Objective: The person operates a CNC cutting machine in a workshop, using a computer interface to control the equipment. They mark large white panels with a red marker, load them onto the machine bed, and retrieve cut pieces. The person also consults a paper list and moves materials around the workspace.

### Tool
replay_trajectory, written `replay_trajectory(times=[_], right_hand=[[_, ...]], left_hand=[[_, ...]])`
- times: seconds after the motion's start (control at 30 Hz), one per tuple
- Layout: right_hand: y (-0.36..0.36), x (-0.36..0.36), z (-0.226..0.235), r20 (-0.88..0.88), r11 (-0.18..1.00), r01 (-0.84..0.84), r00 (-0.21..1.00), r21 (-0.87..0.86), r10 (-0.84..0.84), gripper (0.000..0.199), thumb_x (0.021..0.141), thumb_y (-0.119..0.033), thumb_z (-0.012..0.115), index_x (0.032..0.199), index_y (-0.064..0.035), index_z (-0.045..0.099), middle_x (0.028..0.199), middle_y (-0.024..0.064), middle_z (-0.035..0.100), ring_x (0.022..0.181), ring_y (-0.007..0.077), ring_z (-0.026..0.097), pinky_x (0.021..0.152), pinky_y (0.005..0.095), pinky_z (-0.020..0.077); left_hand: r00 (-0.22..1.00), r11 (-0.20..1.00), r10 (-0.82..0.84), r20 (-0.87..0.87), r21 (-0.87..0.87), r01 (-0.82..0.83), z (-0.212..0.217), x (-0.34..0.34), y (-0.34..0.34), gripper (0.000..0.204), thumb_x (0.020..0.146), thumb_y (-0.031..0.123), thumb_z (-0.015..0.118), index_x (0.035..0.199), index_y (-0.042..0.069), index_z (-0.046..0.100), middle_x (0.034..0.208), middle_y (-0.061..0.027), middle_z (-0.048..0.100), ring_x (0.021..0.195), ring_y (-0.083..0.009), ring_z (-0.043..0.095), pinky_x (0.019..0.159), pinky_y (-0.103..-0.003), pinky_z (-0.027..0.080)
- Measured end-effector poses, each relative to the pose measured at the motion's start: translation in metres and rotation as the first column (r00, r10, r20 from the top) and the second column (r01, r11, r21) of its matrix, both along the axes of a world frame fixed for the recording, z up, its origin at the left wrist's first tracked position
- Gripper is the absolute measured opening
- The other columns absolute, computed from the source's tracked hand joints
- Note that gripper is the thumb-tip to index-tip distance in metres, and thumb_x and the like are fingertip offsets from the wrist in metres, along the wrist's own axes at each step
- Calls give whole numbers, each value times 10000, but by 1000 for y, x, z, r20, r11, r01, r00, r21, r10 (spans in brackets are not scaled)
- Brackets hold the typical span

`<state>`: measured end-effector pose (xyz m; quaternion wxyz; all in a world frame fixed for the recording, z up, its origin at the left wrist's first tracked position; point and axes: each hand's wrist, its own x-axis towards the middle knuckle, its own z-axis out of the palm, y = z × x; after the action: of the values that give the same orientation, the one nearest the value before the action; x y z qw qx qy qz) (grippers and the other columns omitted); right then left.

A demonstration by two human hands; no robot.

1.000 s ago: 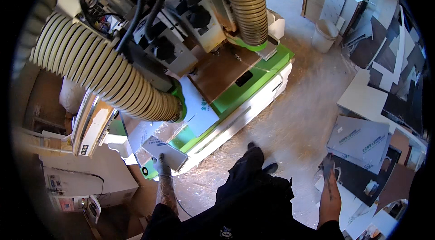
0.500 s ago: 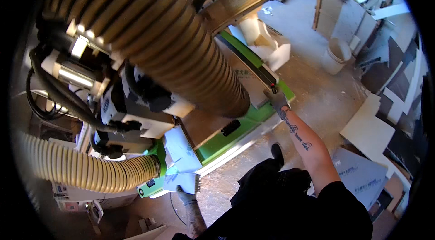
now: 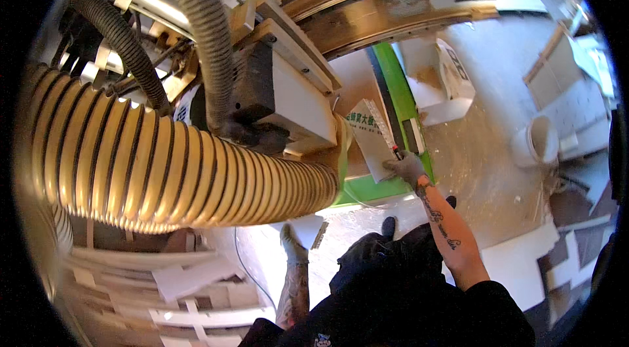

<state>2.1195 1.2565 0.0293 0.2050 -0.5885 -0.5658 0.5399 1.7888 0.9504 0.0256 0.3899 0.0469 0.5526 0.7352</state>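
Note:
My right hand (image 3: 407,167), in a grey glove, is closed on the near corner of a white panel with green print (image 3: 368,141). The panel has a ragged long edge and sits tilted over the green machine bed (image 3: 375,188). A small black-and-red handled tool (image 3: 396,151) shows in the same hand; its kind is unclear. Below the big hose, my left hand (image 3: 293,243), also gloved, grips a smaller white panel (image 3: 306,226) by its near side. One edge of this piece looks toothed. The hose and machine head hide part of the bed.
A thick ribbed yellow hose (image 3: 183,180) crosses on the left, below the machine head (image 3: 298,95). A brown gantry beam (image 3: 393,10) spans the back. To the right stand a white bucket (image 3: 537,142) and offcuts (image 3: 517,255). Stacked boards (image 3: 196,294) lie lower left.
My view has shifted, with the hose now lower and farther left. The printed panel, which lay flat on the bed, is now tilted in my right hand. My left hand still holds the smaller panel.

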Motion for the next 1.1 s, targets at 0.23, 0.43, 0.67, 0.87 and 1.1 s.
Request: replay_trajectory(times=[0.23, 0.43, 0.67, 0.87, 1.1], right_hand=[[18, 46, 39, 37, 991, -133, 991, 27, 132, 566, 768, -444, 795, 1074, 21, 694, 1006, 227, 719, 919, 327, 706, 805, 422, 539], [5, 67, -35, -108, 998, -21, 994, 57, 27, 602, 782, -503, 795, 1124, -24, 666, 1123, 218, 697, 1005, 383, 677, 847, 469, 526], [-6, 79, 15, 39, 994, -82, 996, 66, 79, 649, 816, -520, 764, 1143, 28, 642, 1047, 247, 705, 911, 370, 705, 785, 474, 541], [-40, 37, 42, 168, 976, -199, 969, 89, 182, 650, 815, -490, 762, 1184, 15, 585, 940, 210, 675, 826, 346, 680, 702, 458, 528], [-54, 19, -22, -150, 964, -180, 966, 196, 211, 558, 881, -423, 724, 1261, -42, 575, 981, 110, 696, 823, 272, 674, 741, 389, 528]], left_hand=[[987, 977, 146, -63, -150, -153, 25, 172, 74, 349, 915, 144, 648, 1233, 19, 581, 1119, -80, 648, 994, -217, 631, 896, -341, 531], [961, 941, -140, -238, -333, 54, 19, 222, 137, 503, 861, 133, 685, 1320, -21, 547, 1143, -108, 663, 990, -225, 649, 862, -353, 546], [413, 744, -549, -727, -650, -156, 22, 229, 221, 538, 857, 284, 651, 1286, -22, 537, 1116, -290, 667, 1006, -440, 664, 870, -502, 539], [362, 556, -726, -585, -809, -191, 7, 192, 268, 667, 899, 408, 605, 1398, -7, 454, 1269, -319, 589, 1107, -480, 611, 933, -546, 499], [238, 708, -670, -703, -702, -82, 20, 198, 268, 904, 826, 556, 663, 1563, 176, 304, 1538, -344, 273, 1315, -547, 425, 1037, -582, 427]])
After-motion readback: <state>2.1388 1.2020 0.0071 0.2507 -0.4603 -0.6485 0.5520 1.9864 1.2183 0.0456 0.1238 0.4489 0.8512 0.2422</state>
